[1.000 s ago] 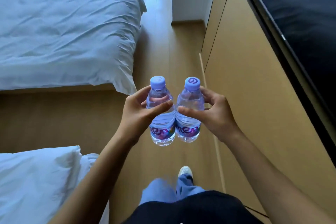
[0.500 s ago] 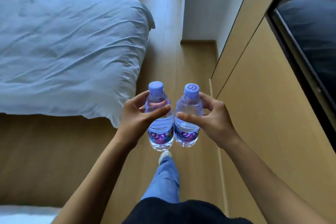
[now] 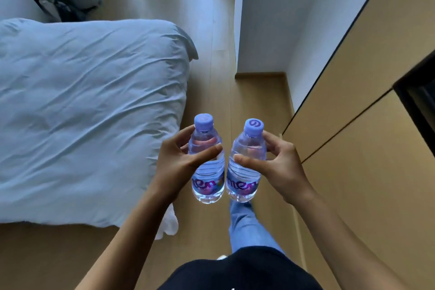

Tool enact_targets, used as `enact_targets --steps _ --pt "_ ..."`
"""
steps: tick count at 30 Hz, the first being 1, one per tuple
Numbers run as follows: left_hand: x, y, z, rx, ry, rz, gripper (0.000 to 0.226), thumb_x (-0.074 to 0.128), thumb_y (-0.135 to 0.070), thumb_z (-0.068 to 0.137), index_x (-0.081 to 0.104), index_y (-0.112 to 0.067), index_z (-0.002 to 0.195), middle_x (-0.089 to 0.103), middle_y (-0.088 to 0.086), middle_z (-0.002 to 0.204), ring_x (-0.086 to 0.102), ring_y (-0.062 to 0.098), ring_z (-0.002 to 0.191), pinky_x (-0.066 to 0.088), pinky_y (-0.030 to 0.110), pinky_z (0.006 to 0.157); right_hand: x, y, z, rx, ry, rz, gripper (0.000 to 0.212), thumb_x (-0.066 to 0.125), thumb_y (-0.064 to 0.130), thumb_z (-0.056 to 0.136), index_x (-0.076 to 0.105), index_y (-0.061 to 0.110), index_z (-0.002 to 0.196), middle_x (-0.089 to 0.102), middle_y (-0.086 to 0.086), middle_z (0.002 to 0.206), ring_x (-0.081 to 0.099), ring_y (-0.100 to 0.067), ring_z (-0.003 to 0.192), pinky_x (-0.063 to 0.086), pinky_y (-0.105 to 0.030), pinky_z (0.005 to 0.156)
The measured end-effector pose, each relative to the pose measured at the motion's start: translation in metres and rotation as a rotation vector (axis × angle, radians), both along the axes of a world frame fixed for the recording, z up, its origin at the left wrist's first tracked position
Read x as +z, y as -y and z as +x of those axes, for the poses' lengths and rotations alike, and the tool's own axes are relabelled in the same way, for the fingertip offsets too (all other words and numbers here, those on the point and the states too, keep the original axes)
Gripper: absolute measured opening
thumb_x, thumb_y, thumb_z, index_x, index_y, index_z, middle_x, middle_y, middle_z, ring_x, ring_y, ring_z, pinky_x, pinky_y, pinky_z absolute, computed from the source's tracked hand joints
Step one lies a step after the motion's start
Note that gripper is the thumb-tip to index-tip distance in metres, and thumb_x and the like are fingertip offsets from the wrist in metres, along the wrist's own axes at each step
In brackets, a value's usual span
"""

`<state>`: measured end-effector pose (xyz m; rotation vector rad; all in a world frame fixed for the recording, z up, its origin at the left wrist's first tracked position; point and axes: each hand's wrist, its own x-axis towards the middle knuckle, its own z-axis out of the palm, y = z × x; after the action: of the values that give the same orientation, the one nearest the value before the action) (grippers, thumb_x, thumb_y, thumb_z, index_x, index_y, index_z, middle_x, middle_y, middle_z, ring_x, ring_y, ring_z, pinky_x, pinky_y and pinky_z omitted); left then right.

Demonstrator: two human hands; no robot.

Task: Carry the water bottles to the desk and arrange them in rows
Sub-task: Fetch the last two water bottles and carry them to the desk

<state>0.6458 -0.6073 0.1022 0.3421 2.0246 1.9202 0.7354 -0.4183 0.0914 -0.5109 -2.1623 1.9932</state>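
Two small clear water bottles with purple caps and purple-lettered labels are held upright side by side over the wooden floor. My left hand (image 3: 177, 162) grips the left bottle (image 3: 207, 179) around its shoulder, thumb across the front. My right hand (image 3: 279, 165) grips the right bottle (image 3: 244, 179) the same way. The bottles nearly touch at their lower bodies. No desk is in view.
A bed with a rumpled light blue duvet (image 3: 89, 113) fills the left. Tan cabinet fronts (image 3: 367, 125) run along the right, and a white wall corner (image 3: 261, 30) stands ahead. A strip of wooden floor (image 3: 211, 19) leads forward between them. My leg in jeans (image 3: 247, 226) steps below the bottles.
I have walked forward along the floor strip; the bed has slid lower in view and the white pillow at lower left is gone. Both hands keep the same grip on the bottles.
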Motion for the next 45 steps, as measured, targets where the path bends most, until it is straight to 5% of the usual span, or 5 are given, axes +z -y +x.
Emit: enact_targets --steps 5,26,32,38,45 --pt "-0.002 -0.061 -0.119 0.019 -0.013 0.023 0.033 0.086 -0.016 0.069 0.075 -0.014 0.099 0.078 0.001 0.09 0.074 0.012 0.083 0.054 0.019 0.07 -0.004 -0.062 -0.127 0.015 -0.001 0.053 0.047 0.091 0.019 0.067 0.073 0.019 0.11 0.077 0.001 0.097 0.073 -0.017 0.093 0.06 -0.041 0.085" --pt "0.008 -0.194 -0.617 0.104 -0.157 -0.01 0.028 0.086 -0.023 0.068 0.075 -0.025 0.094 0.078 -0.003 0.086 0.074 0.01 0.078 0.055 0.021 0.068 0.001 -0.199 -0.644 0.107 -0.046 0.14 0.056 0.088 0.022 0.07 0.067 0.014 0.122 0.076 0.006 0.105 0.073 -0.01 0.094 0.06 -0.035 0.087" --pt "0.024 -0.213 -0.757 0.082 -0.234 -0.1 0.035 0.084 -0.04 0.066 0.073 -0.029 0.098 0.077 -0.006 0.091 0.074 0.016 0.084 0.061 0.038 0.077 0.016 -0.216 -0.778 0.051 -0.053 0.131 0.05 0.087 0.021 0.072 0.069 0.016 0.119 0.076 0.005 0.103 0.073 -0.012 0.092 0.06 -0.037 0.086" --pt "0.019 -0.249 -0.874 0.066 -0.224 -0.087 0.035 0.085 -0.033 0.068 0.072 -0.024 0.1 0.076 -0.008 0.09 0.073 0.014 0.083 0.06 0.028 0.073 0.011 -0.249 -0.895 0.009 -0.046 0.12 0.048 0.088 0.02 0.071 0.07 0.015 0.116 0.076 0.004 0.1 0.073 -0.014 0.092 0.06 -0.042 0.086" --pt "0.013 -0.32 -1.034 0.076 -0.196 -0.079 0.048 0.085 -0.032 0.065 0.072 -0.018 0.109 0.077 -0.007 0.094 0.074 0.012 0.086 0.059 0.029 0.077 0.004 -0.316 -1.059 0.03 -0.088 0.115 0.046 0.086 0.038 0.067 0.071 0.027 0.109 0.075 0.019 0.096 0.072 -0.005 0.09 0.057 -0.021 0.077"
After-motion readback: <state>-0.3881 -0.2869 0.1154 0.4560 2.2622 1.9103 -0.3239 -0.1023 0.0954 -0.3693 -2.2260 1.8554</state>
